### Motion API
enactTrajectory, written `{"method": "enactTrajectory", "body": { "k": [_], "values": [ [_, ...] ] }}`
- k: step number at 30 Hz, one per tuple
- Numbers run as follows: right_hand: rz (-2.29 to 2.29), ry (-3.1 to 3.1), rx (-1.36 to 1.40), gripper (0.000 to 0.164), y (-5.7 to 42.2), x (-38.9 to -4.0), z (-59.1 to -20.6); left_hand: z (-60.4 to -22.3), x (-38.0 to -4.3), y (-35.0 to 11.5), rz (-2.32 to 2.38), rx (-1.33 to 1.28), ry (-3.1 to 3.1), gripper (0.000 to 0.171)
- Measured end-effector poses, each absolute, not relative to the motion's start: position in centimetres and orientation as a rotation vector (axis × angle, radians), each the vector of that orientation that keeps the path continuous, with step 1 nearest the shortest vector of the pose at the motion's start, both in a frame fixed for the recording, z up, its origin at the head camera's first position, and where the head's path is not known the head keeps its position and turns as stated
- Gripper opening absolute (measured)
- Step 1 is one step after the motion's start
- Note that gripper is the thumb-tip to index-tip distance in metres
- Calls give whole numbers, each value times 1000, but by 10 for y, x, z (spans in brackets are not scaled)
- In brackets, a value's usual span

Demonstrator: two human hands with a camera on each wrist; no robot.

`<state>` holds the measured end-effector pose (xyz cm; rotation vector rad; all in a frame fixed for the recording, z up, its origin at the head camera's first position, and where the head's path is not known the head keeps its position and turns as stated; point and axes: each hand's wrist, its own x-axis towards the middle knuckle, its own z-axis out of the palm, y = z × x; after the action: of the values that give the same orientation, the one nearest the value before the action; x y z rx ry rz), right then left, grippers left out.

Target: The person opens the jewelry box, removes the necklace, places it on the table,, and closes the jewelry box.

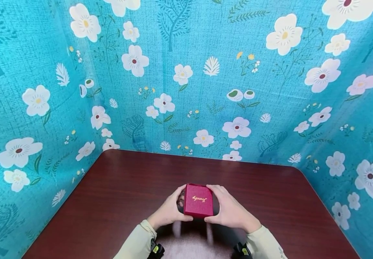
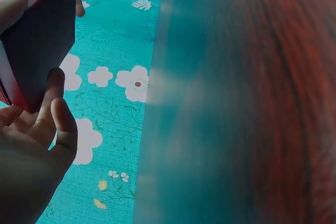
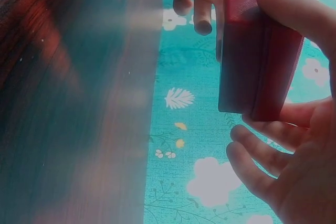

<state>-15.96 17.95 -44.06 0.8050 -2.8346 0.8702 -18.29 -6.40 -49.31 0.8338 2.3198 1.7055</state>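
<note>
In the head view a small red jewelry box (image 1: 198, 205), its lid marked with gold script that appears upside down, is held up between both hands. My left hand (image 1: 169, 209) grips its left side, thumb at the near edge and fingers toward the far edge. The right hand (image 1: 231, 209) grips the opposite side in much the same way. The left wrist view shows the box's dark underside (image 2: 44, 40) clear of the table. From the right wrist, a seam between lid and base runs along the box's side (image 3: 247, 61); the lid looks closed.
A dark reddish-brown wooden table (image 1: 134, 180) lies below, with rounded far corners. Turquoise flowered cloth (image 1: 180, 118) hangs behind it and along both sides. Black straps with yellow marks (image 1: 155, 249) circle the wrists below pale sleeves (image 1: 138, 239).
</note>
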Motion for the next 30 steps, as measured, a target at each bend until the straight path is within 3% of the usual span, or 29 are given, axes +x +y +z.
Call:
{"method": "enactTrajectory", "body": {
  "k": [30],
  "values": [
    [948,-2855,697,101,195,-160,-433,-491,-181,-73,1720,865,2381,87]
  ]
}}
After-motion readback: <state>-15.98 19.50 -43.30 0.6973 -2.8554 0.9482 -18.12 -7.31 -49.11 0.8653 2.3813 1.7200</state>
